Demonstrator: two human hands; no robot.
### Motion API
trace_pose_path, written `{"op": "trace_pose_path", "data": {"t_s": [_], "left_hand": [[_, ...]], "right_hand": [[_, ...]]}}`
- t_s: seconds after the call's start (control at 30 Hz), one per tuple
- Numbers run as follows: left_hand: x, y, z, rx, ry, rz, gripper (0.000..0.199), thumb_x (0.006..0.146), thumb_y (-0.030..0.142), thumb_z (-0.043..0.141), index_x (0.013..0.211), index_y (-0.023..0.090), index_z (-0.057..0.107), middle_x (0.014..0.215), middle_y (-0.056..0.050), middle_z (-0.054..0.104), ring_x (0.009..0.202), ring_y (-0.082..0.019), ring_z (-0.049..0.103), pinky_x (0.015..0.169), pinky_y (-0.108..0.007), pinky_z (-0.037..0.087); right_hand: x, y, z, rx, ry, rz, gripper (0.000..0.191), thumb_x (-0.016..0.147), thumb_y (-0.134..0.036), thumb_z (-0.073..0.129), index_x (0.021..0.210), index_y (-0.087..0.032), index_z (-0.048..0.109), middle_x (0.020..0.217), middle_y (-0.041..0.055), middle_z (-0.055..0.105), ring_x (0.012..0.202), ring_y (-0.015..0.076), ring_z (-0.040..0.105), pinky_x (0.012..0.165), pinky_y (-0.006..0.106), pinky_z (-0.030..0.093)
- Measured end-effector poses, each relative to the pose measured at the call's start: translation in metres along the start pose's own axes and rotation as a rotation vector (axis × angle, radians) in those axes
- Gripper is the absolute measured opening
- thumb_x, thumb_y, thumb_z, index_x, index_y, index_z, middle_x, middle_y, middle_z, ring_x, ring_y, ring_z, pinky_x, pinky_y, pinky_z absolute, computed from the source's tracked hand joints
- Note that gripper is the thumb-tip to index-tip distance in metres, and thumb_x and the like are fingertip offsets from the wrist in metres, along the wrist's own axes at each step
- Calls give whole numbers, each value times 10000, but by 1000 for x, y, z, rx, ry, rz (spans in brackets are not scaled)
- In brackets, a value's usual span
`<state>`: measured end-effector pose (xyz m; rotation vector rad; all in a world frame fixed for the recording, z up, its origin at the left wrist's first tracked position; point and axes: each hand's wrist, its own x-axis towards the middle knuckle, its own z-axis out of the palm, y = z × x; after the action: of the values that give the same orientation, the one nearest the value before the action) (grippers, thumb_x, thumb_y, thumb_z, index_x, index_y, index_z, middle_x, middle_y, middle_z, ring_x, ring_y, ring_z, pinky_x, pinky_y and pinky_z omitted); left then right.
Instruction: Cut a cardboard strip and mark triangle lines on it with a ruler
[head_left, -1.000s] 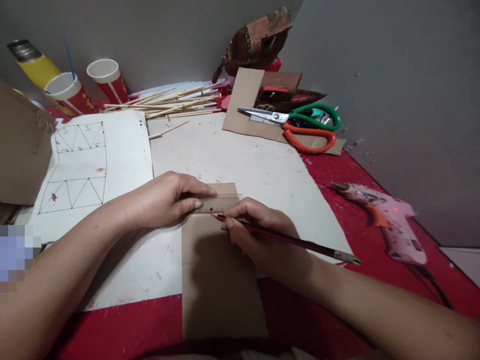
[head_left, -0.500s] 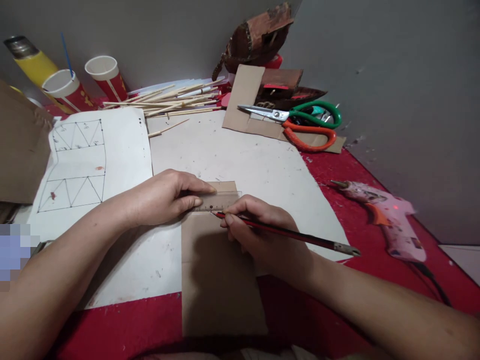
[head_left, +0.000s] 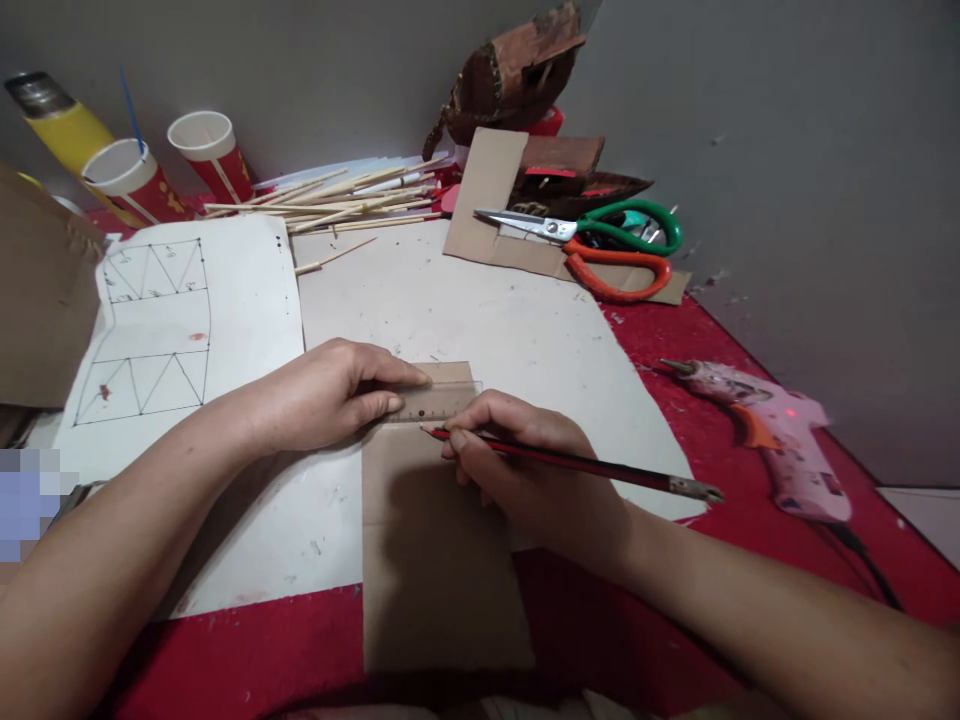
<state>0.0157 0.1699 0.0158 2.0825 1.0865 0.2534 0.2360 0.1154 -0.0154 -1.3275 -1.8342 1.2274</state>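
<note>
A clear ruler (head_left: pixel 442 402) lies across the upper part of a brown cardboard strip (head_left: pixel 442 580). The thumb and forefinger of my left hand (head_left: pixel 334 395) press on the ruler's left part, a little apart from each other. My right hand (head_left: pixel 517 460) pinches a red and black pencil (head_left: pixel 592 467). Its tip is at the cardboard just below the ruler's lower edge, and its back end points right. Under the cardboard is a large white sheet (head_left: pixel 547 330).
Paper with drawn triangles (head_left: pixel 169 330) lies left. Behind are cups (head_left: pixel 206 155), a yellow bottle (head_left: pixel 67 135), wooden sticks (head_left: pixel 352 205) and scissors (head_left: pixel 622 255) on cardboard. A pink glue gun (head_left: pixel 787 430) with a cord rests right on the red tabletop (head_left: pixel 697 400).
The pencil's tip has shifted very slightly left along the ruler's edge, and its back end has tilted a touch. My left hand stays in place on the ruler.
</note>
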Motion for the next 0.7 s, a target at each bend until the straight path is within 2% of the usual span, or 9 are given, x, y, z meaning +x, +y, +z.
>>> {"op": "trace_pose_path", "data": {"t_s": [0.17,0.4,0.7], "left_hand": [[0,-1,0,-12,-1,9,328,915,191,579,1209,191,725,1164,-59,756,1021,-207,700,954,-318,504],[0,-1,-1,40,-6,34,345,917,165,543,1215,183,716,1122,-61,763,950,-186,706,909,-312,520],[0,0,0,42,-6,35,339,924,195,542,1215,177,715,1121,-61,763,948,-187,704,895,-301,523]], "right_hand": [[1,-1,0,-13,17,-23,117,869,-201,526,788,-198,610,583,-19,627,469,108,509,473,247,382],[2,2,0,18,6,-45,132,887,-214,512,796,-199,606,591,-17,632,476,111,519,475,248,383],[3,2,-3,64,-54,17,120,888,-234,545,798,-199,617,618,-4,648,486,118,551,450,234,410]]}}
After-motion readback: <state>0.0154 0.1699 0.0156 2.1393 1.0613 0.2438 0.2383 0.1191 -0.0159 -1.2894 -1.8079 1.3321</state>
